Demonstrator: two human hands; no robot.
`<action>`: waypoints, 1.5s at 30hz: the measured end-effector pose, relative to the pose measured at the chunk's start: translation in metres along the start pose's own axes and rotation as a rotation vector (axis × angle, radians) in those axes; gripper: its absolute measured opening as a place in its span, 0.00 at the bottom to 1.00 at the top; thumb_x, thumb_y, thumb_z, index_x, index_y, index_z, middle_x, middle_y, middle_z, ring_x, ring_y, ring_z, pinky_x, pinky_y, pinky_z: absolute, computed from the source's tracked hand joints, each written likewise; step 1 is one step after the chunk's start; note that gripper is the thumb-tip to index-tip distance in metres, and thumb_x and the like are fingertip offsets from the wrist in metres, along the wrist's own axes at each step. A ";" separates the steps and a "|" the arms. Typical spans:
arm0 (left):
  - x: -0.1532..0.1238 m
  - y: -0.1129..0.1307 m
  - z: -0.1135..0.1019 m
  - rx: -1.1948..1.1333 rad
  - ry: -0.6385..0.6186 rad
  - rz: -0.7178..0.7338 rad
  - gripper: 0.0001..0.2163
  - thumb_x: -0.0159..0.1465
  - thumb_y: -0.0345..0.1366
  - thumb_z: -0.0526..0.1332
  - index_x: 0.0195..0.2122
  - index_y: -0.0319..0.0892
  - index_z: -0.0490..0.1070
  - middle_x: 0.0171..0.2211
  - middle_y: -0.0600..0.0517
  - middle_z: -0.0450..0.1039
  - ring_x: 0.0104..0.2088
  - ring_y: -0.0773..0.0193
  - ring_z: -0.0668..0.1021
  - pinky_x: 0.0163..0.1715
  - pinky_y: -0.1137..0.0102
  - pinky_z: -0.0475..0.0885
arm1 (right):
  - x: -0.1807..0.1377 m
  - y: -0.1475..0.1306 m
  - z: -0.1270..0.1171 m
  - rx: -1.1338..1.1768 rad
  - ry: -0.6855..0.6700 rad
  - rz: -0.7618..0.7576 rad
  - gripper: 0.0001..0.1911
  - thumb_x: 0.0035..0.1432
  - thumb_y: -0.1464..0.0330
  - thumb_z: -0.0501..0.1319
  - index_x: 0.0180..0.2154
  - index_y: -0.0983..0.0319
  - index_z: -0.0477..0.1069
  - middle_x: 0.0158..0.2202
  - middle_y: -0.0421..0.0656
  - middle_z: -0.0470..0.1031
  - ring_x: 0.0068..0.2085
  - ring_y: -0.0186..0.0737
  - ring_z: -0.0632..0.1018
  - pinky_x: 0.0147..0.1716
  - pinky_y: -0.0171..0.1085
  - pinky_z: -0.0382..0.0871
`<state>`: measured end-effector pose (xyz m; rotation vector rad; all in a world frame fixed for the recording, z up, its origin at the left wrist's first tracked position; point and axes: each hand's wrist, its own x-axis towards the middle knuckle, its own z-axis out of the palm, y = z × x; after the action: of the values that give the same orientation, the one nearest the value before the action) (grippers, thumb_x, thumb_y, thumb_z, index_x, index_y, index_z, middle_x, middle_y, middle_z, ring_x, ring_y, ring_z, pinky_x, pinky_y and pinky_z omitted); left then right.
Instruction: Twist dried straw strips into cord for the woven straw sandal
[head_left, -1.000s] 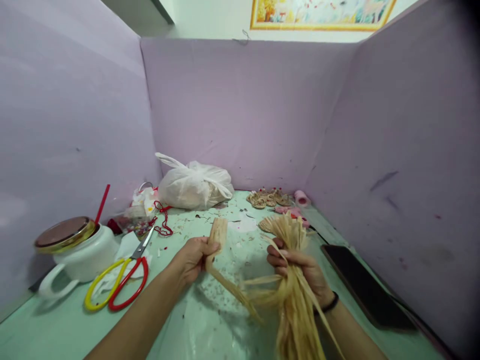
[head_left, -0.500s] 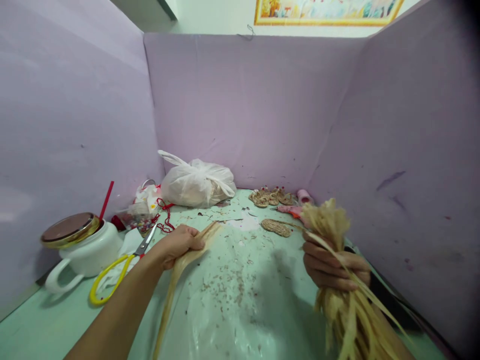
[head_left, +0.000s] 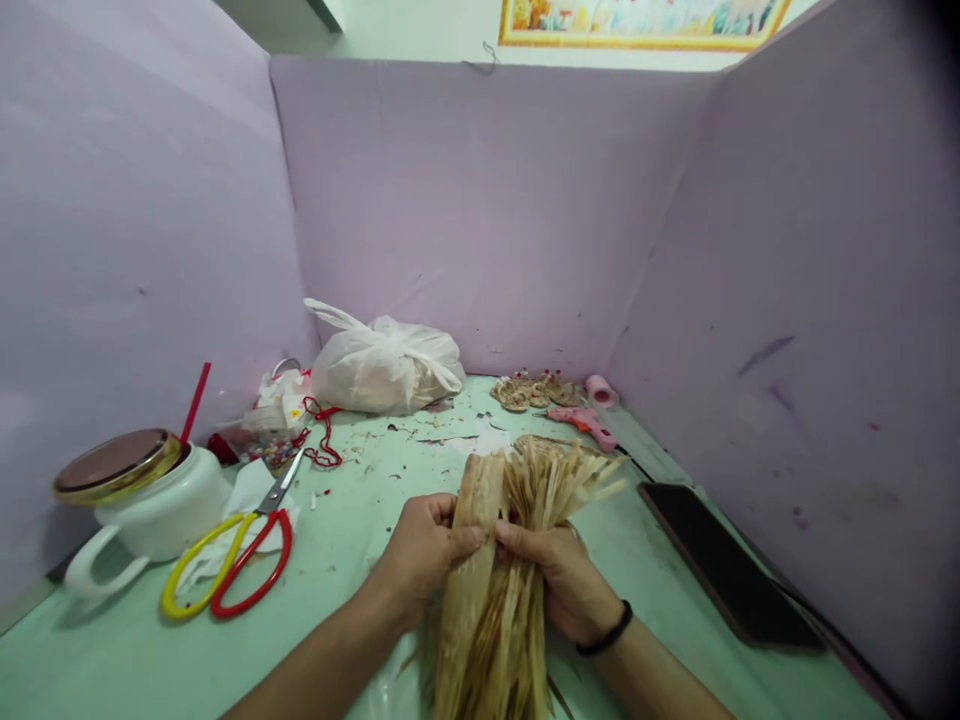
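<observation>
My left hand [head_left: 427,555] is closed on a wide, flat dried plant strip [head_left: 480,490], thumb on its front face. My right hand [head_left: 562,575] is wrapped round a bundle of thin dried plant strips [head_left: 536,490], frayed at the top. Both hands meet in the middle, thumbs almost touching, so the wide strip lies side by side with the bundle. The lower ends hang down past the bottom of the view. Just behind the bundle, a braided oval piece [head_left: 532,443] on the table is mostly hidden.
Scissors [head_left: 247,550], a white mug [head_left: 176,510] and red cord [head_left: 326,445] are on the left. A white plastic bag [head_left: 386,365], coiled braided pieces [head_left: 536,390] and a pink glue gun [head_left: 585,422] sit farther back. A dark phone [head_left: 727,565] lies right. Lilac panels surround the table [head_left: 337,650].
Both hands have come together at the middle. The left moved right with its strip, and the right moved left with the bundle, uncovering the phone and glue gun.
</observation>
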<state>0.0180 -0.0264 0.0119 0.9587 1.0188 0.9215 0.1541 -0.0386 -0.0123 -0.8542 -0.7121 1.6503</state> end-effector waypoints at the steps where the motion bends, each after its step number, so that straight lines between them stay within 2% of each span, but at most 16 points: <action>1: 0.000 -0.001 0.000 0.024 0.024 0.012 0.13 0.37 0.33 0.65 0.25 0.34 0.70 0.20 0.51 0.70 0.21 0.69 0.69 0.22 0.75 0.61 | -0.002 -0.001 0.001 -0.022 -0.007 -0.025 0.15 0.34 0.69 0.70 0.30 0.66 0.74 0.26 0.42 0.76 0.27 0.37 0.75 0.30 0.36 0.69; 5: 0.000 0.000 -0.001 0.138 0.065 0.036 0.10 0.37 0.34 0.64 0.20 0.35 0.67 0.16 0.55 0.65 0.18 0.72 0.64 0.20 0.75 0.57 | -0.004 -0.004 0.005 -0.131 -0.014 -0.092 0.18 0.33 0.70 0.70 0.32 0.66 0.74 0.33 0.45 0.76 0.35 0.42 0.75 0.36 0.39 0.69; 13: 0.000 0.000 -0.002 0.265 -0.003 0.033 0.09 0.38 0.35 0.64 0.13 0.37 0.64 0.13 0.57 0.57 0.16 0.73 0.58 0.18 0.75 0.51 | -0.007 -0.002 0.010 -0.233 0.066 -0.156 0.18 0.33 0.73 0.68 0.33 0.64 0.73 0.34 0.43 0.76 0.36 0.43 0.74 0.37 0.40 0.68; 16: 0.000 -0.002 -0.002 0.207 -0.055 0.019 0.10 0.37 0.37 0.65 0.15 0.36 0.66 0.14 0.56 0.59 0.17 0.72 0.61 0.19 0.75 0.53 | -0.009 -0.002 0.011 -0.212 0.060 -0.164 0.18 0.33 0.74 0.68 0.33 0.64 0.73 0.34 0.43 0.76 0.37 0.44 0.74 0.37 0.40 0.68; 21: 0.002 -0.001 -0.006 0.074 -0.111 -0.055 0.14 0.34 0.38 0.68 0.18 0.34 0.69 0.16 0.53 0.65 0.18 0.70 0.65 0.21 0.74 0.58 | -0.010 -0.001 0.009 -0.092 -0.014 -0.070 0.16 0.34 0.70 0.68 0.31 0.66 0.74 0.33 0.46 0.76 0.36 0.46 0.75 0.38 0.42 0.67; 25: 0.007 -0.001 -0.012 -0.007 -0.107 -0.141 0.18 0.32 0.37 0.70 0.24 0.32 0.71 0.21 0.48 0.71 0.21 0.66 0.71 0.25 0.72 0.63 | -0.008 -0.001 0.007 -0.010 -0.047 0.006 0.18 0.36 0.69 0.68 0.34 0.67 0.73 0.30 0.47 0.76 0.34 0.45 0.76 0.38 0.44 0.67; 27: 0.010 -0.002 -0.014 -0.041 -0.084 -0.175 0.18 0.33 0.37 0.70 0.23 0.32 0.70 0.21 0.47 0.72 0.21 0.65 0.72 0.26 0.71 0.65 | -0.006 -0.001 0.007 0.040 -0.059 0.060 0.18 0.36 0.69 0.68 0.33 0.67 0.73 0.29 0.46 0.76 0.33 0.45 0.76 0.38 0.44 0.67; 33: 0.018 -0.003 -0.022 -0.081 -0.026 -0.186 0.14 0.37 0.34 0.69 0.22 0.34 0.67 0.22 0.48 0.72 0.22 0.65 0.73 0.26 0.71 0.67 | -0.001 -0.011 -0.001 0.229 -0.037 0.237 0.07 0.39 0.73 0.66 0.25 0.67 0.70 0.21 0.40 0.73 0.26 0.35 0.75 0.32 0.34 0.69; 38: 0.025 0.007 -0.041 -0.154 -0.049 -0.209 0.08 0.44 0.29 0.65 0.24 0.36 0.66 0.19 0.52 0.69 0.20 0.69 0.72 0.24 0.72 0.69 | 0.000 -0.030 -0.013 0.342 -0.125 0.226 0.07 0.41 0.77 0.64 0.26 0.64 0.68 0.20 0.35 0.68 0.21 0.26 0.70 0.25 0.28 0.68; 45: 0.039 0.020 -0.070 -0.205 0.146 -0.150 0.05 0.48 0.24 0.62 0.24 0.36 0.66 0.19 0.54 0.67 0.18 0.70 0.71 0.20 0.75 0.69 | -0.010 -0.061 -0.028 0.248 -0.315 0.091 0.09 0.39 0.75 0.64 0.26 0.62 0.66 0.23 0.34 0.62 0.19 0.21 0.61 0.16 0.21 0.59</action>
<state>-0.0414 0.0301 0.0045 0.6426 1.0807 0.9594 0.2123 -0.0336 0.0232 -0.4603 -0.6704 1.9327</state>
